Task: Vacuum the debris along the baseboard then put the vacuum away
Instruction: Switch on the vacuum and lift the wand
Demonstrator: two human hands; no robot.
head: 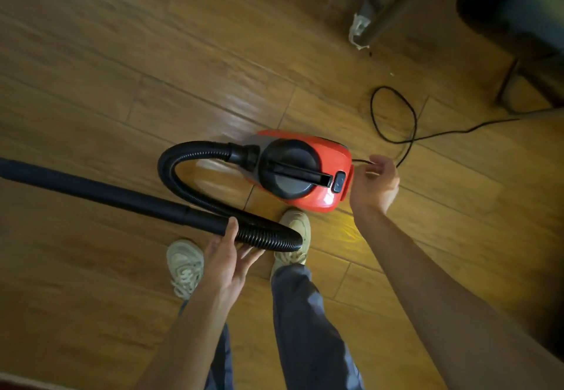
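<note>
Canister vacuum [302,170] is on the floor [91,54] by your right shoe [293,231]; your left hand [227,255] holds the wand [106,191] clear, thumb over, fingers under, and your right hand [374,182] pinches the power cord [372,109] in curled fingers at its rear, likely gathering slack.

Dim warm light, glare on floor [235,115] — corners dark, edges blurred

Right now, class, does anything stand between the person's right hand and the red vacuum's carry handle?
Nothing visible does. The right hand sits just behind the red vacuum, pinching the power cord where it leaves the body. The carry handle on top is uncovered.
</note>
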